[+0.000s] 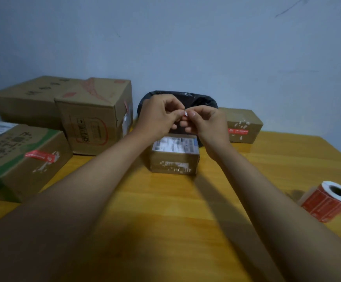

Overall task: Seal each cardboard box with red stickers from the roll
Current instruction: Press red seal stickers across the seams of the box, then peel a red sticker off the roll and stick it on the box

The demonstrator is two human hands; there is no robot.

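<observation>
My left hand (158, 116) and my right hand (204, 121) meet in the air above a small cardboard box (174, 154) with a white shipping label on top. Between their fingertips they pinch a small red and white sticker (186, 113), mostly hidden by the fingers. The roll of red stickers (328, 201) lies on its side at the table's right edge, far from both hands. Another small box (241, 125) at the back right carries a red sticker on its front.
Three larger cardboard boxes crowd the left: a green-printed one (21, 159) with a red sticker, a tall one (96, 115), and one behind (29, 98). A black bag-lined bin (202, 100) sits behind my hands. The yellow wooden table (165, 200) spreads in front.
</observation>
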